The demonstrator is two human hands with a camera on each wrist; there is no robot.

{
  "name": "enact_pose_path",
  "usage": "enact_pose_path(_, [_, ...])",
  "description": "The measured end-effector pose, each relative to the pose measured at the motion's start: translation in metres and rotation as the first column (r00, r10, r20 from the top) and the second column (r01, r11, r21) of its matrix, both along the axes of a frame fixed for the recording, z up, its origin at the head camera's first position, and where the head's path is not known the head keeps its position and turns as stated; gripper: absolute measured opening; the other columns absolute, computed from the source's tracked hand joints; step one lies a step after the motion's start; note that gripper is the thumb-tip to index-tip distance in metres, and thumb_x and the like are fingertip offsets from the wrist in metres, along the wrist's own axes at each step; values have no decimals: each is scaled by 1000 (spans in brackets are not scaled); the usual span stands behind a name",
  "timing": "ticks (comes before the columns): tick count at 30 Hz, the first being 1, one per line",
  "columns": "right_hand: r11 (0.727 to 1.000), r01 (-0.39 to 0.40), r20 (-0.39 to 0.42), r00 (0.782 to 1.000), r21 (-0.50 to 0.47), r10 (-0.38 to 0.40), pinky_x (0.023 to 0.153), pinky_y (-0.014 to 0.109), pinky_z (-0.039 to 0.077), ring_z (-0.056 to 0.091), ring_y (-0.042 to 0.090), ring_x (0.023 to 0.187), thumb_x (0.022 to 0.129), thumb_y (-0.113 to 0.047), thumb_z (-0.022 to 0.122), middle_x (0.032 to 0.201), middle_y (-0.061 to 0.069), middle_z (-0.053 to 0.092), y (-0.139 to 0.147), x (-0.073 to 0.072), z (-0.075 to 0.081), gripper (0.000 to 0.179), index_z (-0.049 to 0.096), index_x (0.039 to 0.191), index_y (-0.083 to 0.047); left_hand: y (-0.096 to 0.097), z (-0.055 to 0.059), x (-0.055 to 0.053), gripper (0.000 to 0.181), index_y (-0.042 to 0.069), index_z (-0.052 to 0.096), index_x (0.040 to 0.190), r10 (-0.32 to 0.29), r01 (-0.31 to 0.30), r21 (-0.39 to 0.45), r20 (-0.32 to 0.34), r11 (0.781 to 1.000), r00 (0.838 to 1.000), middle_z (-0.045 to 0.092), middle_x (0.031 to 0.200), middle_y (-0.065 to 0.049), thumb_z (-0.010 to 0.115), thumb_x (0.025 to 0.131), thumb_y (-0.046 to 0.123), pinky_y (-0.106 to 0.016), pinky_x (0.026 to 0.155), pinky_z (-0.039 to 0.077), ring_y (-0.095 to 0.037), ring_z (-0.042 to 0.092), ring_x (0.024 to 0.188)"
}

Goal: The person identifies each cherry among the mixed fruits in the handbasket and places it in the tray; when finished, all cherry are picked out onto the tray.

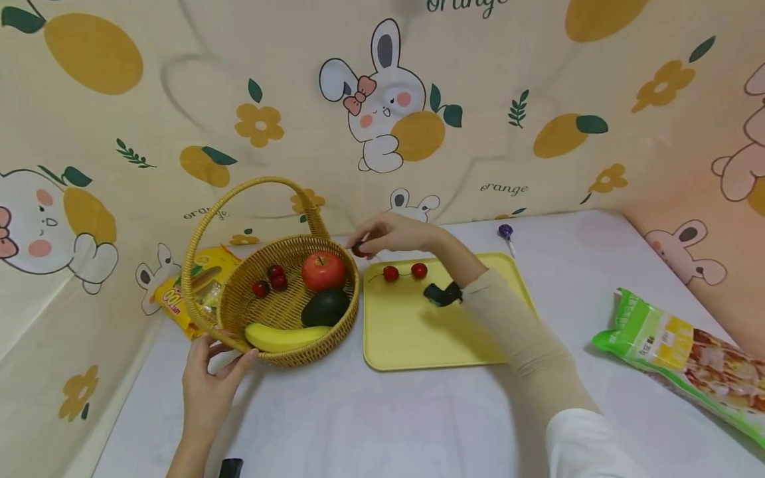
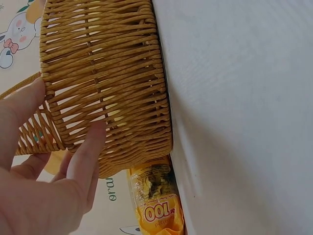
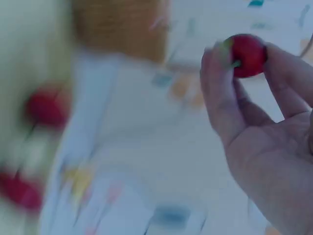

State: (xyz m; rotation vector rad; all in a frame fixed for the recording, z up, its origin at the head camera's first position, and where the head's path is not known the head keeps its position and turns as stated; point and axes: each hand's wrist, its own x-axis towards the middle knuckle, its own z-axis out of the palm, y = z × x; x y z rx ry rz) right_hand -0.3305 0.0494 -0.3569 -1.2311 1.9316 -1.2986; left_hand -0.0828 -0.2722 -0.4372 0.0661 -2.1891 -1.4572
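My right hand point(image 1: 391, 236) pinches a dark red cherry point(image 3: 248, 55) between thumb and fingertips, just right of the wicker basket point(image 1: 352, 312) and above the tray's back left corner. Two more cherries with stems point(image 1: 391, 273) lie on the yellow tray point(image 1: 442, 338). With thumb and fingers, my left hand point(image 1: 212, 382) grips the basket's near left rim, by the foot of its handle; the left wrist view shows fingers against the weave. Inside the basket are a red apple point(image 1: 323, 271), an avocado point(image 1: 325, 307), a banana point(image 1: 287, 337) and three cherries point(image 1: 278, 281).
Behind the basket on the left leans a yellow snack bag point(image 1: 173, 302). A purple-wrapped lollipop point(image 1: 505, 232) lies beyond the tray's back edge. On the right is a green-edged food package point(image 1: 687, 352). A patterned cloth wall point(image 1: 466, 153) closes off the table's back.
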Motion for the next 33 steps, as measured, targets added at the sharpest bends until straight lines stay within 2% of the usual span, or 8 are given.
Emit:
enact_pose_path(3, [989, 138, -78, 988, 51, -134, 94, 39, 58, 64, 29, 105, 93, -2, 69, 117, 18, 67, 45, -6, -16, 30, 66, 122, 3, -1, 1, 0, 47, -11, 53, 119, 4, -4, -6, 0, 1000, 1000, 49, 115, -4, 76, 78, -17, -16, 76, 60, -19, 54, 106])
enact_pose_path(6, [964, 248, -96, 966, 92, -240, 96, 41, 56, 63, 29, 105, 87, 2, 73, 114, 18, 67, 80, -8, -34, 35, 65, 121, 4, -1, 1, 1, 47, -11, 53, 118, 4, -4, -1, -2, 1000, 1000, 49, 115, -7, 75, 78, -19, -16, 76, 60, -20, 54, 106])
enact_pose_path(8, [950, 288, -94, 956, 122, -277, 96, 43, 57, 62, 31, 104, 86, 4, 72, 112, 18, 68, 97, -8, -45, 35, 64, 121, 5, -1, 1, 1, 48, -11, 53, 118, 6, -6, 1, -4, 1000, 1000, 50, 116, -9, 75, 77, -19, -16, 76, 60, -21, 55, 106])
enact_pose_path(11, [940, 303, -114, 951, 159, -288, 94, 45, 57, 62, 32, 103, 85, 6, 72, 108, 19, 68, 112, -8, -57, 35, 64, 119, 8, -1, 1, 2, 48, -12, 52, 119, 3, -3, 1, -4, 1000, 1000, 49, 116, -9, 75, 77, -19, -16, 76, 60, -21, 55, 106])
enact_pose_path(16, [931, 314, -165, 944, 188, -285, 88, 42, 57, 63, 31, 98, 81, 7, 75, 103, 16, 70, 118, -8, -72, 33, 67, 113, 6, 1, 2, 1, 48, -12, 52, 119, 2, -2, -1, -1, 1000, 1000, 49, 116, -6, 75, 78, -19, -16, 76, 60, -19, 55, 105])
enact_pose_path(22, [921, 327, -186, 939, 213, -290, 82, 34, 55, 59, 27, 92, 80, 7, 75, 98, 13, 68, 113, -3, -75, 32, 68, 111, 4, 1, 1, 1, 48, -11, 52, 120, 5, -5, -2, 10, 1000, 1000, 49, 116, -9, 75, 78, -18, -15, 76, 60, -18, 54, 105])
enact_pose_path(28, [898, 357, -213, 927, 257, -308, 83, 36, 53, 56, 26, 92, 79, 7, 77, 101, 13, 66, 107, 3, -74, 34, 67, 111, 4, 1, 2, 1, 47, -9, 53, 119, 13, -13, -7, 22, 1000, 1000, 49, 115, -4, 76, 78, -17, -15, 76, 60, -17, 54, 105])
enact_pose_path(33, [898, 363, -241, 921, 250, -305, 92, 44, 53, 57, 29, 98, 79, 5, 78, 106, 14, 66, 108, 3, -72, 34, 67, 111, 3, 2, 3, 1, 47, -8, 53, 120, 16, -16, 1, 41, 1000, 999, 48, 114, -1, 76, 80, -15, -16, 77, 60, -17, 54, 106])
